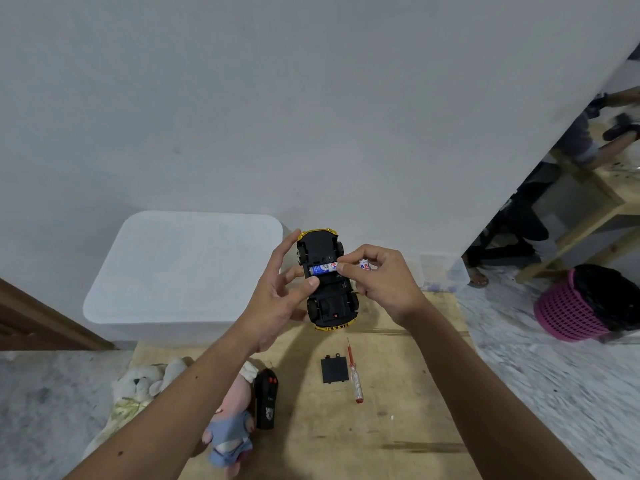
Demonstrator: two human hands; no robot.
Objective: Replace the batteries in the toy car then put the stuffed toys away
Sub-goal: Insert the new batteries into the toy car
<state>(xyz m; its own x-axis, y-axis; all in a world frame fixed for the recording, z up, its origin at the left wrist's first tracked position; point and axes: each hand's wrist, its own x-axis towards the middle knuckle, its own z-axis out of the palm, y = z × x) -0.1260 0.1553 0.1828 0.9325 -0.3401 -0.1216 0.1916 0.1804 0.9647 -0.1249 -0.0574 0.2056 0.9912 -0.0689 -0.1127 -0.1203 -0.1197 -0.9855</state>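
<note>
A yellow toy car [329,310] is held upside down above the wooden board, its black underside facing me. My left hand [280,299] grips the car's left side. A blue battery [322,269] lies in the open compartment. My right hand [381,275] pinches that battery's right end and holds a second white battery [364,264] among its fingers. The black battery cover [334,370] lies on the board. A white stuffed bear [142,382] and a pink stuffed toy in blue clothes [232,420] lie at the lower left.
A red-handled screwdriver [355,374] lies beside the cover. A black remote control [266,398] rests by the pink toy. A white lidded storage bin [183,268] stands at the wall. A pink basket [575,306] sits at the right, and a person stands beyond it.
</note>
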